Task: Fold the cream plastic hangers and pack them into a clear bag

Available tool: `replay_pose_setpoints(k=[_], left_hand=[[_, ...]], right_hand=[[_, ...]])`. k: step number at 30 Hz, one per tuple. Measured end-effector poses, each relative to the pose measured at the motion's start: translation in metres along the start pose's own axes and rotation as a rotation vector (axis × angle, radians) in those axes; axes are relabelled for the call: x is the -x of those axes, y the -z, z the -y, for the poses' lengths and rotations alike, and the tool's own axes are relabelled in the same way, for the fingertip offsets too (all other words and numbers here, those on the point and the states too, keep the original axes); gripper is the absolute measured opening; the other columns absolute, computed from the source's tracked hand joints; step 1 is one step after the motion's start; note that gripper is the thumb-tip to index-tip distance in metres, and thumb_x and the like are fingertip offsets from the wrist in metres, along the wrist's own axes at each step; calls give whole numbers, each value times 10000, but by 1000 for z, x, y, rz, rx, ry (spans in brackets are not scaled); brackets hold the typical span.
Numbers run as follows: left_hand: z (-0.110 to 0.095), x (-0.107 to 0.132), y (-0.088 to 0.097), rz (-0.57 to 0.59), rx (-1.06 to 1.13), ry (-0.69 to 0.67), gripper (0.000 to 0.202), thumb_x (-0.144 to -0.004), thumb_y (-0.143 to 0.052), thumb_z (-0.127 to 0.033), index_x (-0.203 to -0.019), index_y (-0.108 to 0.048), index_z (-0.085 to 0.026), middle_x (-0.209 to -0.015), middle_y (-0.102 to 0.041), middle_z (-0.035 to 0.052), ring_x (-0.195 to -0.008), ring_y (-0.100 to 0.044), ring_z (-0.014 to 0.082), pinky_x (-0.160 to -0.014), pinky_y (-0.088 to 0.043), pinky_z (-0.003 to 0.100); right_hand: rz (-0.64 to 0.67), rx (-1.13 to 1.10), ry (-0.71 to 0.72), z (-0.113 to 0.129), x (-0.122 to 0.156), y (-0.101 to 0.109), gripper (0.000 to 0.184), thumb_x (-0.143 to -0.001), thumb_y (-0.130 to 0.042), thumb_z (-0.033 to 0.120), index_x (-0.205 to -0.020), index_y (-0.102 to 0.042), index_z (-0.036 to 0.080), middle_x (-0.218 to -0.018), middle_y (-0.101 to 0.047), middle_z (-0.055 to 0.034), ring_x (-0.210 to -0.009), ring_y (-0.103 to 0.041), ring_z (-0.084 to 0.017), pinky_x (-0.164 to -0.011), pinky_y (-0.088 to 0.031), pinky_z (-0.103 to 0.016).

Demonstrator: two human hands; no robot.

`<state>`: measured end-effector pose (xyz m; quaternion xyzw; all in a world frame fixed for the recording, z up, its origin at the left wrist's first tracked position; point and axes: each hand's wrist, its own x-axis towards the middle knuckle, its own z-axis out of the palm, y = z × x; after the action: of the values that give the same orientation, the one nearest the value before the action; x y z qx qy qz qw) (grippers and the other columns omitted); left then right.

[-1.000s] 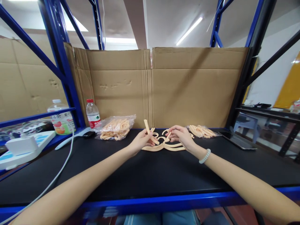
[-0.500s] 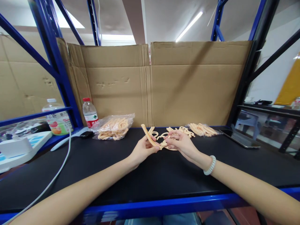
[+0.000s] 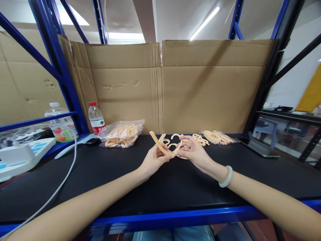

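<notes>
In my left hand (image 3: pixel 156 158) is a bundle of flat beige bands (image 3: pixel 158 143), which look like thick elastic strips. Its upper end sticks up and to the left above my thumb. My right hand (image 3: pixel 192 151), fingers closed in a pinch, holds a thin beige strand (image 3: pixel 179 146) that curves around the bundle's lower end, where there seems to be a knot or loop. My fingers hide part of that spot. Just behind my hands, loose curled beige bands (image 3: pixel 164 138) lie on the black table.
Clear plastic bags of beige bands stand at the left (image 3: pixel 122 134) and right (image 3: pixel 217 137). A bottle with a red cap (image 3: pixel 96 119), a power strip (image 3: pixel 40 152) and a white cable (image 3: pixel 65 180) are at left. A dark flat device (image 3: pixel 259 147) lies at right. Cardboard (image 3: pixel 213 97) walls the back.
My right hand has shifted slightly, and the strand in its fingers now stands up in a clearer curve. My left hand keeps its grip on the bundle. The view has tilted a little.
</notes>
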<state>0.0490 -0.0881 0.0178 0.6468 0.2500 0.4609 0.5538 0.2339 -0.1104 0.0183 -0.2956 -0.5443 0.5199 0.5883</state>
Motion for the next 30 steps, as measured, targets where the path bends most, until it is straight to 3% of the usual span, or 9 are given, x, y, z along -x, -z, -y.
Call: replay_pose_setpoints(k=[4,7,10,21,30], left_hand=[[0,0,-1,-8,31,-30,382,-641,-779,-224,-882,-493,-143,-819,-608,-2,-789,-625,146,-773,-493,297],[1,1,-1,-2,27,-39,377,-657,-773,-240,-883,-487,-147,-837,-610,8,-812,-629,153,-831,-484,325],[1,1,-1,-1,2,-54,365,-677,-761,-261,-879,-477,-152,-836,-612,18,-811,-629,162,-836,-485,344],[-2,7,-3,47,-206,-227,138,-801,-634,-211,-839,-506,-177,-841,-560,4,-798,-578,145,-777,-482,301],[-4,11,-4,20,-294,-285,88,-753,-655,-180,-786,-578,-154,-809,-566,15,-772,-606,167,-739,-519,303]], right_hand=[[34,6,42,-2,-1,2,698,-623,-797,181,-1229,-464,275,-835,-656,8,-795,-632,-139,-796,-497,-312],[43,76,27,-3,-1,2,379,-633,-791,208,-981,-640,204,-816,-663,-12,-791,-625,-139,-787,-487,-294],[42,117,6,-2,0,1,199,-608,-805,221,-748,-673,171,-797,-663,-17,-771,-620,-148,-767,-491,-298],[137,71,-52,-3,0,3,181,-612,-811,214,-724,-678,166,-797,-662,-18,-770,-607,-129,-783,-484,-277],[167,22,-132,-1,2,0,230,-606,-827,235,-744,-667,145,-854,-658,-31,-783,-635,-146,-776,-537,-300]])
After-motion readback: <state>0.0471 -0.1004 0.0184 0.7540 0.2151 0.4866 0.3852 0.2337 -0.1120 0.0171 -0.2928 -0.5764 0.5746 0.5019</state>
